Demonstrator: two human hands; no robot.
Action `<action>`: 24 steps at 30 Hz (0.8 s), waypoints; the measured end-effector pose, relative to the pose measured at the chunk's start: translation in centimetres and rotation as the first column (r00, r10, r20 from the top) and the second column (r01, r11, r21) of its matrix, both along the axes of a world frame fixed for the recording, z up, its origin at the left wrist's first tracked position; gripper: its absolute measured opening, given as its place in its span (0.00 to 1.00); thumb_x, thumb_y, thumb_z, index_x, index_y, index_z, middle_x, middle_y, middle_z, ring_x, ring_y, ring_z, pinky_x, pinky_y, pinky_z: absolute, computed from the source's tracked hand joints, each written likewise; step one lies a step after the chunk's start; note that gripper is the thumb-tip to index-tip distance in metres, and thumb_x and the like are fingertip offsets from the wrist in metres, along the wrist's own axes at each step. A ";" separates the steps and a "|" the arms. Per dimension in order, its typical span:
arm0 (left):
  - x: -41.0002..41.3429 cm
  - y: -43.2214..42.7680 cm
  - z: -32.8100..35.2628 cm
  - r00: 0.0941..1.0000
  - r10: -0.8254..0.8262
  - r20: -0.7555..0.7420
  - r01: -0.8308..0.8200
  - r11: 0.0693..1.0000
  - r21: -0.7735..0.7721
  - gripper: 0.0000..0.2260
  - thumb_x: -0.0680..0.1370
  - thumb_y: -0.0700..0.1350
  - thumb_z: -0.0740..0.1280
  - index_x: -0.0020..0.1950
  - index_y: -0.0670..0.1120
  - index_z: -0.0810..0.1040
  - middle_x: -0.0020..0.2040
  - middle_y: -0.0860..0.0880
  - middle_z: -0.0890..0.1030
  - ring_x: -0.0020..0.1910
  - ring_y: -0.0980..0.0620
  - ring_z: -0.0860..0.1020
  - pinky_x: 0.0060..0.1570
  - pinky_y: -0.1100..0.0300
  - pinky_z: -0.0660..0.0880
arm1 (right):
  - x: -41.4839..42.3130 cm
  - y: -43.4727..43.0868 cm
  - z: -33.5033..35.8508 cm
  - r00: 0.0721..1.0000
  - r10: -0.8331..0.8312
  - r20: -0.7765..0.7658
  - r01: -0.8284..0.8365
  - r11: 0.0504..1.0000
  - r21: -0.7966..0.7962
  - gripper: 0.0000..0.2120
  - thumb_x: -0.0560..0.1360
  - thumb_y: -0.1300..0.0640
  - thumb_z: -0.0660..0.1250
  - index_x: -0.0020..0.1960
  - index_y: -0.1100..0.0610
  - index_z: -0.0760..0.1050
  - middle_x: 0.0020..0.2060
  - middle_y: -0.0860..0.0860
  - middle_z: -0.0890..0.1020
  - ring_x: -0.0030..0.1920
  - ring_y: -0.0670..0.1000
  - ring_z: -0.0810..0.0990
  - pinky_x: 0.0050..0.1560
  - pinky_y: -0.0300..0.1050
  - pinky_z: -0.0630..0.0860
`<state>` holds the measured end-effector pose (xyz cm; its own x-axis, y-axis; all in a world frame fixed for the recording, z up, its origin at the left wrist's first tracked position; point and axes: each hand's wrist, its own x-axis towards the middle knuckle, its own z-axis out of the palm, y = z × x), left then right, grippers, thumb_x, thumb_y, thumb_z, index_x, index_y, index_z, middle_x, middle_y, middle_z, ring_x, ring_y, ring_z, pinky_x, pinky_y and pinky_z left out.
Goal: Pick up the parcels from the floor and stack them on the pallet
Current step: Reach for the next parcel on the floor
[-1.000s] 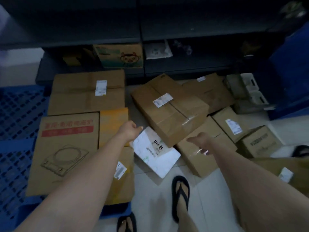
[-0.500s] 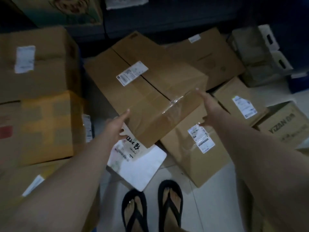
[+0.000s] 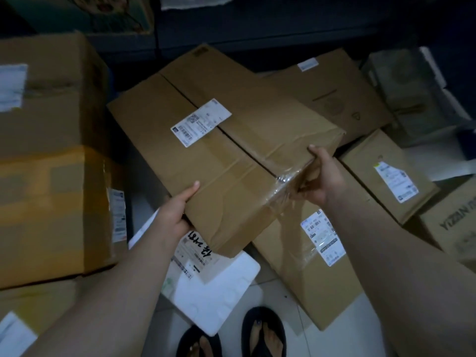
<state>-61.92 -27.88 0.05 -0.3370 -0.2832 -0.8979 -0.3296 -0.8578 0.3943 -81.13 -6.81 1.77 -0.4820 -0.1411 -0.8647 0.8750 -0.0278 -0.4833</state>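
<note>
Your left hand (image 3: 175, 215) and right hand (image 3: 320, 180) clutch the long brown parcel (image 3: 244, 150) by its near corners; it overlaps a white foam box (image 3: 221, 292) and labelled carton (image 3: 291, 269), yellow box (image 3: 51, 210) crowding its left.

The large taped box (image 3: 231, 155) is hemmed in: a yellow-taped box (image 3: 51, 210) to its left, a flat carton (image 3: 342, 99) behind, a labelled box (image 3: 309, 274) under its right side, a white foam box (image 3: 221, 292) under its near corner. Only a narrow strip of floor (image 3: 137, 176) on the left lies open.
</note>
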 end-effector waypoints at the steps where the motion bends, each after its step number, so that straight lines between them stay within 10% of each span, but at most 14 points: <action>1: 0.4 0.3 0.1 0.999 0.035 -0.006 -0.035 0.999 -0.020 0.31 0.67 0.43 0.76 0.68 0.49 0.71 0.60 0.43 0.80 0.54 0.43 0.80 0.38 0.48 0.78 | 0.4 0.2 0.1 1.000 0.006 -0.001 -0.006 1.000 0.011 0.16 0.66 0.42 0.72 0.46 0.52 0.74 0.57 0.60 0.76 0.59 0.63 0.75 0.59 0.67 0.69; 5: 1.0 3.0 1.7 0.998 0.057 -0.016 -0.058 0.996 -0.064 0.32 0.69 0.39 0.75 0.69 0.52 0.66 0.65 0.44 0.76 0.60 0.39 0.76 0.42 0.34 0.77 | 2.1 1.5 1.1 0.999 -0.010 -0.035 0.010 1.000 0.018 0.10 0.72 0.46 0.66 0.46 0.53 0.74 0.43 0.53 0.76 0.49 0.56 0.77 0.58 0.58 0.74; 9: -0.5 9.6 6.3 0.996 0.077 0.034 -0.078 0.997 0.028 0.28 0.73 0.33 0.70 0.67 0.49 0.63 0.66 0.43 0.74 0.59 0.40 0.75 0.50 0.28 0.71 | 3.5 3.1 3.3 0.990 -0.038 -0.135 0.046 0.997 0.058 0.12 0.73 0.54 0.68 0.55 0.53 0.71 0.29 0.45 0.80 0.26 0.45 0.79 0.30 0.39 0.75; 14: -0.9 18.8 9.7 0.989 0.039 0.146 -0.074 0.967 0.244 0.30 0.74 0.38 0.71 0.70 0.50 0.61 0.68 0.45 0.72 0.65 0.39 0.72 0.58 0.31 0.69 | 2.4 9.4 6.3 0.968 0.049 -0.246 0.006 0.976 0.218 0.16 0.72 0.61 0.71 0.59 0.57 0.77 0.44 0.51 0.85 0.40 0.48 0.84 0.38 0.41 0.81; 20: 1.6 29.8 9.3 0.961 -0.227 0.157 0.158 0.918 0.363 0.31 0.72 0.45 0.73 0.71 0.52 0.62 0.66 0.45 0.75 0.58 0.44 0.76 0.42 0.49 0.77 | 3.0 22.2 6.9 0.982 0.057 -0.178 0.000 0.953 0.303 0.19 0.75 0.66 0.65 0.66 0.62 0.73 0.53 0.56 0.82 0.52 0.55 0.80 0.54 0.47 0.79; 24: 4.5 26.1 5.2 0.869 -0.282 0.407 0.168 0.941 0.293 0.57 0.47 0.63 0.80 0.72 0.50 0.64 0.65 0.42 0.74 0.61 0.40 0.76 0.51 0.45 0.77 | 4.2 25.2 5.9 0.988 0.050 -0.145 0.024 0.883 0.469 0.14 0.73 0.65 0.65 0.55 0.52 0.78 0.45 0.52 0.81 0.39 0.47 0.81 0.29 0.37 0.77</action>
<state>-57.47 -1.78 5.24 0.0780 -0.0042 -0.9969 -0.6146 -0.7876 -0.0448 -76.93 18.40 7.67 -0.6104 0.2548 -0.7500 0.7910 0.2446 -0.5608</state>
